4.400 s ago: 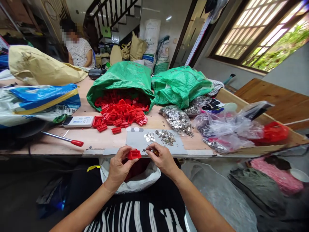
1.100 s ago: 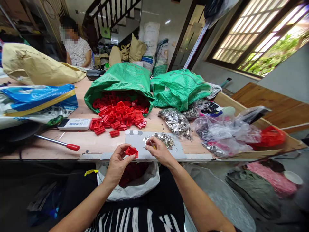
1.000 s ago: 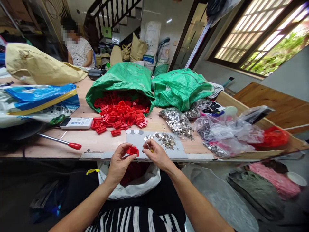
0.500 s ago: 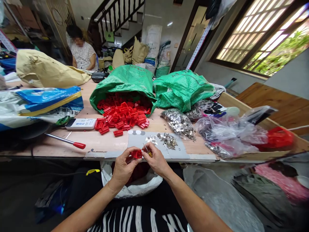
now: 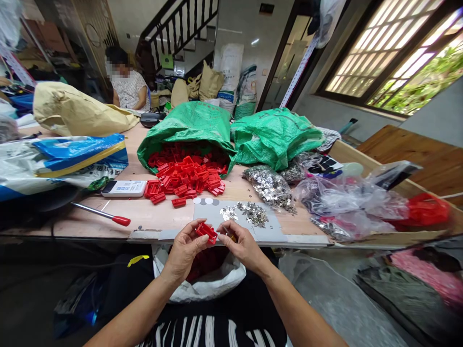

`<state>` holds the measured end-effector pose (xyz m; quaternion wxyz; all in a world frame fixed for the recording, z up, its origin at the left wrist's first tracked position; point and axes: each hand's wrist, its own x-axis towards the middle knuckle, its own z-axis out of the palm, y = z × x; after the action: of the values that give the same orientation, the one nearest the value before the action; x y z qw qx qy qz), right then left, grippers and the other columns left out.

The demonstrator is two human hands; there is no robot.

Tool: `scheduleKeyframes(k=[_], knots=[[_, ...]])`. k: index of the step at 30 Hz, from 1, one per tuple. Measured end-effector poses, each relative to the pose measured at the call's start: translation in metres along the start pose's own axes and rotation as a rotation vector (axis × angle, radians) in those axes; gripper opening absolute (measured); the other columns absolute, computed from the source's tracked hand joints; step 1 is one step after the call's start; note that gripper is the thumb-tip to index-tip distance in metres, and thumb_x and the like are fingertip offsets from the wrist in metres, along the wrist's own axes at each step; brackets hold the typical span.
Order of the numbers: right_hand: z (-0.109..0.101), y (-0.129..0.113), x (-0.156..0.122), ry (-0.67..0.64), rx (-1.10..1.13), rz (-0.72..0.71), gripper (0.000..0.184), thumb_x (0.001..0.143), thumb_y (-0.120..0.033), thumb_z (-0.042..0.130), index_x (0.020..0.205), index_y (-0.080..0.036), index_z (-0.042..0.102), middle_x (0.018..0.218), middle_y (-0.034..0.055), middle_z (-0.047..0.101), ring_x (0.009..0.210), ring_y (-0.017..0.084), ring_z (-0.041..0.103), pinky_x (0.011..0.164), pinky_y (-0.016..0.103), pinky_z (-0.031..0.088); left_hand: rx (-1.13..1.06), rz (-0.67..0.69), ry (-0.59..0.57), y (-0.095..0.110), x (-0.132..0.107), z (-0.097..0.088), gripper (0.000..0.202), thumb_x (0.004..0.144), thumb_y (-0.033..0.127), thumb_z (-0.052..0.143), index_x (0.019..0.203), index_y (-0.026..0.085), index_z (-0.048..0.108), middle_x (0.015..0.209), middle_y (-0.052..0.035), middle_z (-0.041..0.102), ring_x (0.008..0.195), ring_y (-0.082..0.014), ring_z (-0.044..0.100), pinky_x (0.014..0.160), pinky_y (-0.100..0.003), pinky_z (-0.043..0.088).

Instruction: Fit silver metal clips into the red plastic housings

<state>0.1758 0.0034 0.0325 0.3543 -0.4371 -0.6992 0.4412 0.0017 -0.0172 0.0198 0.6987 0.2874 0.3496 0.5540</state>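
Between the fingers and thumb of my left hand is a small red plastic housing, tilted so its hollow side shows. My right hand is closed around a small yellow-handled tool, mostly hidden by the fingers, and its fingertips are at the right end of the housing. Below both hands, an open white sack holds more red parts. Small metal pieces lie loose on a grey sheet just beyond my hands.
A green woven sack spills red housings onto the table. To its right are another green sack and a bag of metal pieces. At left are a white device and a red-tipped lever. A person sits behind.
The red housing has turned to show its hollow side. My right hand has shifted slightly right and down, and the tool's thin metal shaft, raised before, is now mostly hidden.
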Motion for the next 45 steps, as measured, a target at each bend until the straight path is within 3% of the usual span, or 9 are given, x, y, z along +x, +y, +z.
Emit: scheduleKeyframes(k=[6, 13, 24, 30, 34, 38, 45], knots=[[-0.008, -0.004, -0.004, -0.156, -0.33, -0.239, 0.023, 0.089, -0.019, 0.051, 0.107, -0.024, 0.064, 0.095, 0.0054, 0.066, 0.087, 0.017, 0.059, 0.078, 0.029, 0.045, 0.04, -0.077, -0.017, 0.002, 0.001, -0.003, 0.046, 0.066, 0.021, 0.076, 0.111, 0.02, 0.064, 0.103, -0.0072, 0.07, 0.084, -0.0174, 0.064, 0.069, -0.025, 0.052], [-0.011, -0.003, -0.005, -0.312, -0.453, -0.35, 0.025, 0.089, -0.018, 0.051, 0.11, -0.025, 0.063, 0.096, 0.0046, 0.068, 0.09, 0.016, 0.062, 0.082, 0.028, 0.047, 0.089, -0.185, -0.113, 0.005, 0.002, -0.009, 0.045, 0.067, 0.02, 0.076, 0.11, 0.018, 0.065, 0.094, -0.0079, 0.069, 0.067, -0.0118, 0.059, 0.059, -0.022, 0.045], [-0.003, 0.01, -0.014, -0.178, -0.414, -0.39, 0.017, 0.089, -0.021, 0.052, 0.101, -0.024, 0.064, 0.09, 0.0048, 0.069, 0.082, 0.017, 0.063, 0.075, 0.027, 0.048, 0.061, -0.204, -0.094, 0.003, 0.0, -0.009, 0.044, 0.067, 0.02, 0.076, 0.109, 0.018, 0.065, 0.095, -0.0091, 0.069, 0.072, -0.0136, 0.061, 0.061, -0.023, 0.046], [-0.002, 0.005, -0.015, -0.173, -0.337, -0.334, 0.016, 0.089, -0.023, 0.054, 0.1, -0.024, 0.066, 0.09, 0.0043, 0.069, 0.083, 0.016, 0.063, 0.076, 0.027, 0.047, 0.038, -0.204, -0.119, 0.003, -0.001, -0.008, 0.042, 0.069, 0.017, 0.073, 0.11, 0.018, 0.063, 0.097, -0.0098, 0.069, 0.075, -0.0141, 0.063, 0.064, -0.023, 0.047], [-0.002, 0.0, -0.014, -0.128, -0.179, -0.17, 0.012, 0.085, -0.027, 0.061, 0.094, -0.022, 0.066, 0.086, 0.0023, 0.067, 0.075, 0.014, 0.059, 0.068, 0.024, 0.044, 0.015, -0.177, -0.167, 0.003, -0.002, -0.007, 0.044, 0.069, 0.013, 0.073, 0.11, 0.02, 0.061, 0.096, -0.0066, 0.069, 0.08, -0.015, 0.064, 0.072, -0.026, 0.049], [-0.002, 0.001, -0.011, -0.07, 0.003, -0.03, 0.014, 0.084, -0.033, 0.06, 0.088, -0.02, 0.058, 0.072, -0.003, 0.057, 0.061, 0.01, 0.046, 0.057, 0.021, 0.036, 0.014, -0.101, -0.159, 0.001, -0.001, -0.005, 0.044, 0.067, 0.012, 0.074, 0.107, 0.023, 0.059, 0.094, -0.0029, 0.07, 0.085, -0.0152, 0.065, 0.079, -0.027, 0.05], [0.004, 0.009, 0.005, -0.068, 0.236, 0.07, 0.026, 0.08, -0.039, 0.065, 0.085, -0.02, 0.047, 0.072, -0.0057, 0.046, 0.063, 0.009, 0.042, 0.06, 0.021, 0.034, 0.127, 0.067, -0.106, -0.006, 0.001, -0.004, 0.042, 0.068, 0.015, 0.075, 0.106, 0.023, 0.058, 0.094, -0.0003, 0.071, 0.083, -0.0124, 0.065, 0.079, -0.023, 0.051]])
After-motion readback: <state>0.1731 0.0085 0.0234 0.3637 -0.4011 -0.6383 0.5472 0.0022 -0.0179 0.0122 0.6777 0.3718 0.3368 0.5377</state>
